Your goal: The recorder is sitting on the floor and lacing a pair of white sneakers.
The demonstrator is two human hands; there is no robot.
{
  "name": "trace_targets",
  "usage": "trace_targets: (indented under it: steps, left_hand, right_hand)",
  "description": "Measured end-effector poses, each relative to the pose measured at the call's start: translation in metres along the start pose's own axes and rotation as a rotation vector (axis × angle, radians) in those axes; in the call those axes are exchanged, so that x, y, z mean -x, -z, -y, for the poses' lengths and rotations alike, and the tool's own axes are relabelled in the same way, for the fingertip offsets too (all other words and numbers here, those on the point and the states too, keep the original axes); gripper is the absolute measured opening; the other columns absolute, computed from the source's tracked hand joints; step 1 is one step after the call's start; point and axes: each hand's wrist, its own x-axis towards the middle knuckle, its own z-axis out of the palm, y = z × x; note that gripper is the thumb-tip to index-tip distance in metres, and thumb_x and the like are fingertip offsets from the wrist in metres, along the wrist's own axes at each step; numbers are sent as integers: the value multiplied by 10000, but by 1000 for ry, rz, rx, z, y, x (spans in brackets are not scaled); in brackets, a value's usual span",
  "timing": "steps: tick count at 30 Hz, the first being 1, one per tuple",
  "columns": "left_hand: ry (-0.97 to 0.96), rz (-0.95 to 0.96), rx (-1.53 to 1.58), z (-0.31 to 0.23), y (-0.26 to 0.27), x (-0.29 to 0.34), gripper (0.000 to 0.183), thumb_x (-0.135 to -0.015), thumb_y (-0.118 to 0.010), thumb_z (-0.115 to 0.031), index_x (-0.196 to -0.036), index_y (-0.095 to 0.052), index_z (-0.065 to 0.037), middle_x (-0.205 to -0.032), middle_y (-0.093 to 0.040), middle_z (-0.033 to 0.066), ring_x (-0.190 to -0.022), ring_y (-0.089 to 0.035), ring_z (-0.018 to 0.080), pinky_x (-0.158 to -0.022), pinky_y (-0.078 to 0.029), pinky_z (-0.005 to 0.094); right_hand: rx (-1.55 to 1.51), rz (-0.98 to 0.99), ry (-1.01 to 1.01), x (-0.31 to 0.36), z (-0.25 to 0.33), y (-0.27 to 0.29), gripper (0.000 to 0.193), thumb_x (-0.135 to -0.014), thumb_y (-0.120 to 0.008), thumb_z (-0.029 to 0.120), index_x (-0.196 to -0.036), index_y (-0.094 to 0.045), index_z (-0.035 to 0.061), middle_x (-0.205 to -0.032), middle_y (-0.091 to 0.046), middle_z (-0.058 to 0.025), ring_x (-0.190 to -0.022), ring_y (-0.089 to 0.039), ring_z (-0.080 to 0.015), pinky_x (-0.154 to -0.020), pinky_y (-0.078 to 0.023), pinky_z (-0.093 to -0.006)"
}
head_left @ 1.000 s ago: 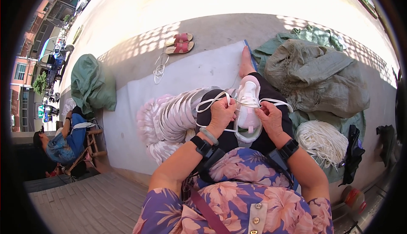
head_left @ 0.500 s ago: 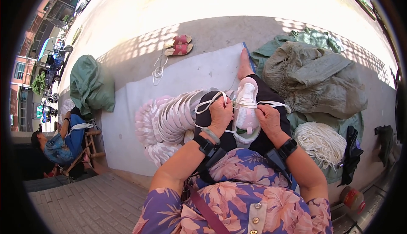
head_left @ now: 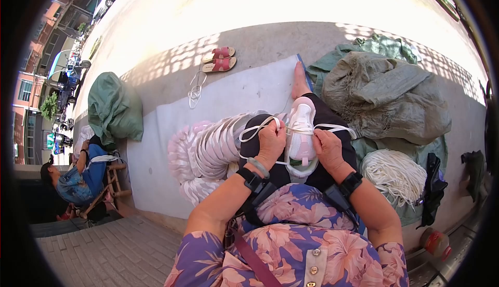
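Left of the shoe (head_left: pixel 300 144), the left hand (head_left: pixel 271 142) pinches white lace (head_left: pixel 335 126). Right of it, the right hand's (head_left: pixel 329 147) closed fingers (head_left: pixel 322 137) do likewise

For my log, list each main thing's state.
White lace, looped outward
Left hand, pinching white lace
Right hand, pinching white lace
Shoe, upper facing up
Sandals, paired, unworn
Green sack, bulging
Greyish sack, slumped
Lace bundle, heaped
Mat, spread out
Pink-and-white pieces, overlapping

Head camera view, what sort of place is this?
Probably a shaded outdoor spot beside a yard or street: sunlit open ground stretches ahead, vehicles stand near buildings at the left.
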Motion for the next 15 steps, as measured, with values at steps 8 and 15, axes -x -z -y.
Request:
trace_targets:
  steps: [8,15]
  left_hand:
    - [-202,-2,-240,-1,0,-4,115,-805,-576,-101,-794,-573,13,-569,-563,82,-473,-538,159,-465,-422,295]
    - [-163,-2,-271,1,-11,-13,81,-760,-580,-88,-799,-572,-17,-591,-574,100,-538,-585,198,-533,-457,324]
  right_hand:
    - [23,18,11,-2,0,1,88,-779,-560,128,-771,-572,41,-675,-531,-108,-657,-560,-296,-585,-454,-384]
    - [104,-49,98,-8,-5,-3,135,-772,-554,124,-871,-544,33,-694,-559,-113,-657,-575,-286,-578,-464,-382]
